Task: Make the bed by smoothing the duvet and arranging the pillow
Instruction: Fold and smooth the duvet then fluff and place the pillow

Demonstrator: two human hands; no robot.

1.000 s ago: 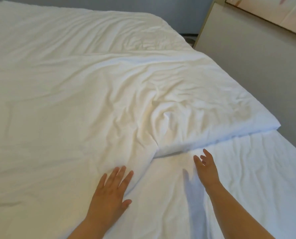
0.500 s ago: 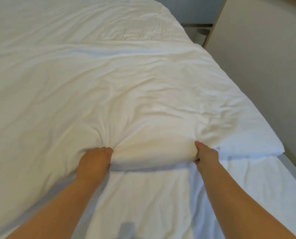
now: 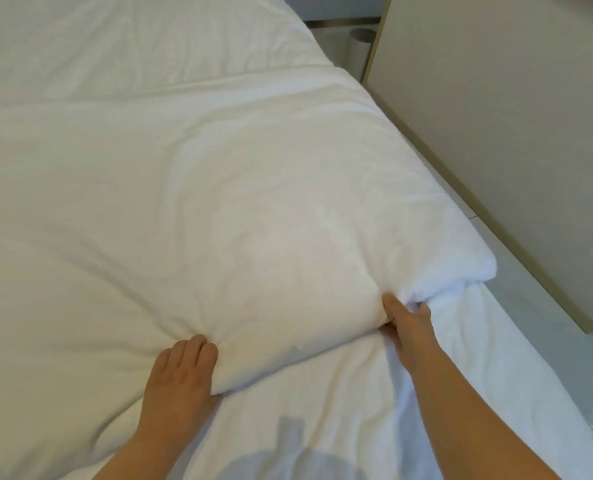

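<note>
duvet (image 3: 219,202) | fingers (image 3: 198,349) of left hand (image 3: 181,375) curled over its near edge, right hand (image 3: 411,329) pinching the same edge | edge runs across between the hands, bulk ahead of both over the sheet (image 3: 322,427); loose corner just beyond right hand, the nearer one | a second ago both hands open, nothing held; creases now flatter

A bedroom: white duvet (image 3: 219,202) covers a bed (image 3: 496,393).

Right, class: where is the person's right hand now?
Head view, right of centre: the right hand grips the duvet edge near its corner, right of the left hand.
</note>
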